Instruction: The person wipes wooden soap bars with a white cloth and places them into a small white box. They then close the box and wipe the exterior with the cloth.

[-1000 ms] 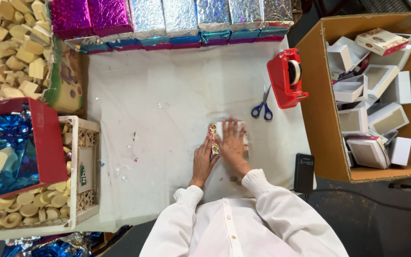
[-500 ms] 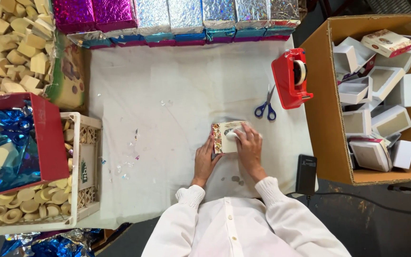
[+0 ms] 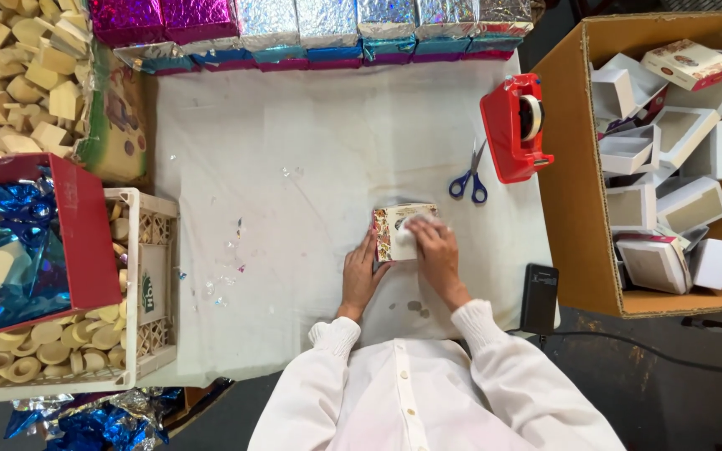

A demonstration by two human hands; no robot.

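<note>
Left hand (image 3: 363, 276): flat against the near-left side of the small patterned box (image 3: 401, 233), fingers straight and together, palm down on the cloth; bracing, not gripping. Right hand (image 3: 436, 250): laid over the box's right part, fingers curled down onto its pale top face; whether they clamp an edge, cannot tell. Both sleeves white, cuffs ribbed. The box sits on the bench (image 3: 311, 150) slightly right of centre, close to the person's edge.

Surface, from the left: a heap of pale wooden blocks (image 3: 18, 75) at the far-left corner; a red carton (image 3: 77, 225) holding crumpled blue foil (image 3: 6, 250); under it a white slatted crate (image 3: 156, 276) with round wooden pieces. Bench is covered in a white cloth, creased, flecked with foil scraps and a few dark stains near the person. Along the far edge, a row of foil-wrapped boxes (image 3: 311, 25), pink then silver. Right of the box: blue-handled scissors (image 3: 468, 179), a red tape dispenser (image 3: 513, 125), a flat black device (image 3: 539, 297) at the bench edge. Beyond, a large cardboard carton (image 3: 570, 192) full of open white boxes.

Hard to make out: box's right side is under the hand; blue foil on the floor is cut off at the frame's bottom.
</note>
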